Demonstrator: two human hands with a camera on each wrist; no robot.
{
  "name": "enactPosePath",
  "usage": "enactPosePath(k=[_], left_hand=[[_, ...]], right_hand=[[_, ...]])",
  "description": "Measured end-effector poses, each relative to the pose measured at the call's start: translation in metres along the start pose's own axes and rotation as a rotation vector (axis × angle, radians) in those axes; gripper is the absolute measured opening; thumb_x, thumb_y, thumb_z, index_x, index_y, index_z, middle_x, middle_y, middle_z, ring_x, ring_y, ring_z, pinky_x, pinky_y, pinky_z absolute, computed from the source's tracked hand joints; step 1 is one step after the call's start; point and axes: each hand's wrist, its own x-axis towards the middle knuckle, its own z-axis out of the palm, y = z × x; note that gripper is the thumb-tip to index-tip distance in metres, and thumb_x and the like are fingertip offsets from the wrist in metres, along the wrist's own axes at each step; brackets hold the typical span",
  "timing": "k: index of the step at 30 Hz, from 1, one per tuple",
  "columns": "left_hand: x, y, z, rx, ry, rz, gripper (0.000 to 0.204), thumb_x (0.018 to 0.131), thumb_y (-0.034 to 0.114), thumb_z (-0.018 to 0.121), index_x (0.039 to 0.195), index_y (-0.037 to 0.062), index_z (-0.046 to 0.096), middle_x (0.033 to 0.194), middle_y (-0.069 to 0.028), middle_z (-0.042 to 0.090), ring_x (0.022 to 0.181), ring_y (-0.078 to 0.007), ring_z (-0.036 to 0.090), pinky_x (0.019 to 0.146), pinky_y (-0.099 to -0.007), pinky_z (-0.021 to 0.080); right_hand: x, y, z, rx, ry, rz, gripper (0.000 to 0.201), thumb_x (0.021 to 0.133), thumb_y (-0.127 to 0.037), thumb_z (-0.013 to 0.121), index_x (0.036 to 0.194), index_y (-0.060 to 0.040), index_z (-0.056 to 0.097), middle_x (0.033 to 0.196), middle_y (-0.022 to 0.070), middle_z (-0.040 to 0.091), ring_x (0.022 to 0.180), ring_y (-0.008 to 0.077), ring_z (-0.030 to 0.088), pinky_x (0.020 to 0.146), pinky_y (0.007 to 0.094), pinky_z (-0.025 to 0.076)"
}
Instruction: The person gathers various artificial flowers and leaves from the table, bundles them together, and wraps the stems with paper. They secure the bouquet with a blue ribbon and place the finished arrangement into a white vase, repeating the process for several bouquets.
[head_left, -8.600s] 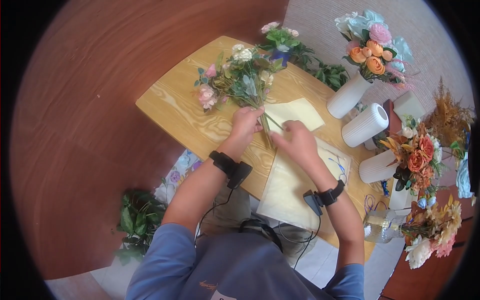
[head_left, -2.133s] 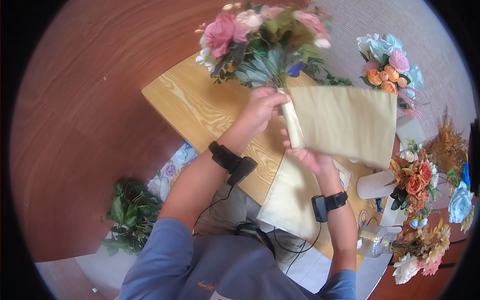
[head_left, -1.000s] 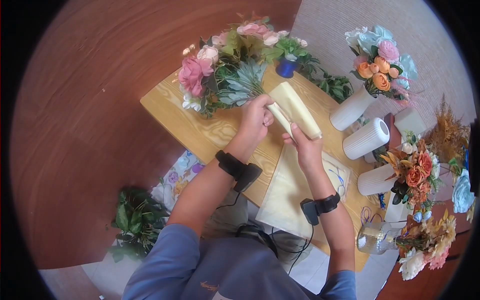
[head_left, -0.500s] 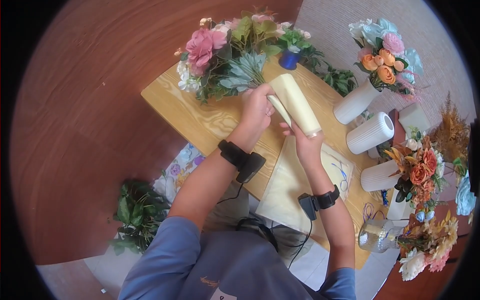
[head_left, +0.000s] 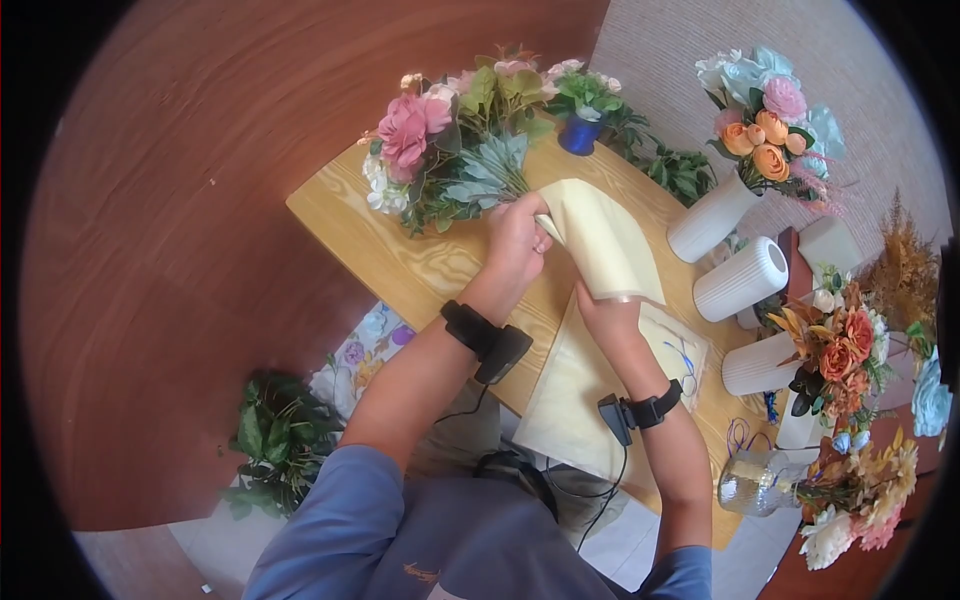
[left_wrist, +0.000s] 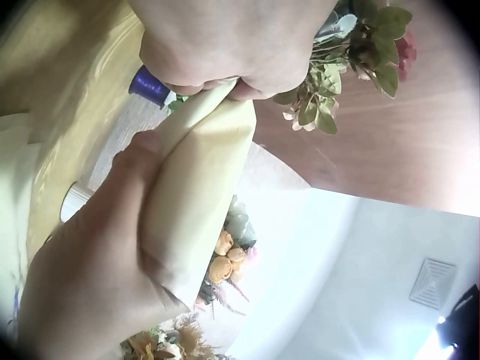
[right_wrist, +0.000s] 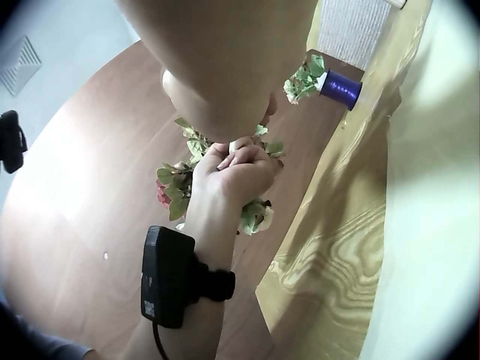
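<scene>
My left hand [head_left: 517, 235] grips a bouquet [head_left: 405, 135] of artificial pink and white flowers by its stems, close below the grey-green leaves. Cream wrapping paper [head_left: 605, 235] wraps round the stems, and its wide free part bends over to the right. At the lower end of that paper, my right hand [head_left: 608, 318] holds it; most of its fingers are hidden underneath. In the left wrist view, the right thumb [left_wrist: 146, 146] lies along the paper roll. Curled left fingers [right_wrist: 244, 154] show around the stems in the right wrist view.
More cream sheets [head_left: 570, 400] lie at the table's near edge. A blue ribbon spool [head_left: 580, 137] stands behind the paper. White ribbed vases [head_left: 735, 280], a glass jar [head_left: 755, 482] and several other bouquets line the right side. Leafy greenery [head_left: 280, 440] is at lower left.
Earlier the stems were bare and the paper lay on the table. The paper then spread out rightward, and now it curls around the stems. The right hand has moved slightly down.
</scene>
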Motion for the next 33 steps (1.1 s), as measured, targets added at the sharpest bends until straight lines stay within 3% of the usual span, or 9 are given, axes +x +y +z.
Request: enactPosePath(k=[5, 7, 8, 10, 13, 19, 26, 29, 33], left_hand=[[0.004, 0.003, -0.009, -0.02, -0.139, -0.089, 0.007, 0.08, 0.001, 0.055, 0.075, 0.0042, 0.052, 0.062, 0.0008, 0.047, 0.045, -0.0075, 0.038, 0.042, -0.0239, 0.032], [0.004, 0.005, -0.013, -0.027, -0.199, -0.103, 0.003, 0.081, 0.002, 0.056, 0.079, 0.0034, 0.054, 0.066, 0.0006, 0.05, 0.049, -0.0072, 0.041, 0.045, -0.0238, 0.034], [0.004, 0.007, -0.015, -0.05, -0.254, -0.128, 0.005, 0.082, 0.002, 0.055, 0.078, 0.005, 0.053, 0.068, 0.0007, 0.051, 0.053, -0.0071, 0.043, 0.048, -0.0234, 0.036], [0.002, 0.012, -0.018, -0.071, -0.314, -0.151, 0.007, 0.083, 0.002, 0.055, 0.078, 0.0066, 0.053, 0.07, 0.0009, 0.052, 0.057, -0.007, 0.045, 0.052, -0.0229, 0.039], [0.001, 0.018, -0.02, -0.06, -0.403, -0.165, 0.008, 0.088, 0.004, 0.055, 0.081, 0.007, 0.054, 0.075, 0.001, 0.054, 0.061, -0.0068, 0.047, 0.055, -0.0215, 0.041], [0.008, 0.018, -0.027, -0.088, -0.558, -0.181, 0.013, 0.095, 0.011, 0.055, 0.082, 0.008, 0.055, 0.074, 0.0015, 0.055, 0.055, -0.0055, 0.047, 0.052, -0.0208, 0.041], [0.018, 0.011, -0.031, -0.036, -0.609, -0.209, 0.01, 0.093, 0.011, 0.058, 0.083, 0.0084, 0.057, 0.068, 0.0023, 0.055, 0.046, -0.0051, 0.045, 0.044, -0.0212, 0.037], [0.013, 0.009, -0.024, 0.035, -0.516, -0.197, 0.008, 0.092, 0.01, 0.059, 0.085, 0.0075, 0.058, 0.068, 0.0026, 0.055, 0.044, -0.0046, 0.044, 0.042, -0.0214, 0.036], [0.013, 0.007, -0.023, 0.092, -0.467, -0.176, 0.006, 0.091, 0.011, 0.06, 0.087, 0.006, 0.059, 0.067, 0.0028, 0.055, 0.045, -0.0042, 0.044, 0.043, -0.0219, 0.037]], right_hand=[[0.008, 0.0, -0.003, 0.037, 0.015, 0.026, 0.031, 0.078, -0.004, 0.067, 0.108, 0.0002, 0.064, 0.106, 0.0165, 0.066, 0.1, 0.0333, 0.062, 0.088, 0.0416, 0.047], [0.014, -0.007, -0.004, 0.445, -0.002, 0.319, 0.027, 0.082, -0.004, 0.065, 0.108, 0.0032, 0.063, 0.106, 0.0137, 0.066, 0.095, 0.0246, 0.065, 0.08, 0.0355, 0.051], [0.016, -0.009, -0.006, 0.443, 0.002, 0.316, 0.027, 0.082, -0.004, 0.065, 0.108, 0.0032, 0.063, 0.106, 0.0137, 0.066, 0.095, 0.0246, 0.065, 0.08, 0.0355, 0.051], [0.02, -0.013, -0.009, 0.868, -0.093, 0.697, 0.028, 0.085, -0.003, 0.064, 0.111, 0.0052, 0.06, 0.107, 0.0121, 0.065, 0.092, 0.0188, 0.065, 0.075, 0.0282, 0.053], [0.02, -0.016, -0.009, 1.196, -0.05, 0.848, 0.032, 0.085, -0.001, 0.064, 0.116, 0.0043, 0.057, 0.107, 0.0124, 0.064, 0.092, 0.0207, 0.066, 0.075, 0.026, 0.054], [0.022, -0.025, -0.019, 1.395, -0.096, 1.096, 0.035, 0.086, -0.003, 0.066, 0.118, 0.0032, 0.055, 0.106, 0.0121, 0.063, 0.092, 0.0225, 0.066, 0.074, 0.0265, 0.055], [0.012, -0.02, -0.014, 1.455, -0.149, 1.164, 0.037, 0.087, -0.007, 0.065, 0.12, 0.0028, 0.054, 0.111, 0.0137, 0.062, 0.095, 0.0225, 0.065, 0.076, 0.026, 0.054], [0.01, -0.017, -0.018, 1.379, -0.151, 0.952, 0.038, 0.093, -0.016, 0.058, 0.125, 0.0023, 0.05, 0.118, 0.0136, 0.06, 0.102, 0.0238, 0.063, 0.08, 0.0304, 0.054], [0.014, -0.011, -0.025, 1.625, 0.09, 0.919, 0.041, 0.099, -0.025, 0.043, 0.131, 0.0005, 0.043, 0.129, 0.0129, 0.053, 0.119, 0.0253, 0.053, 0.097, 0.0389, 0.045]])
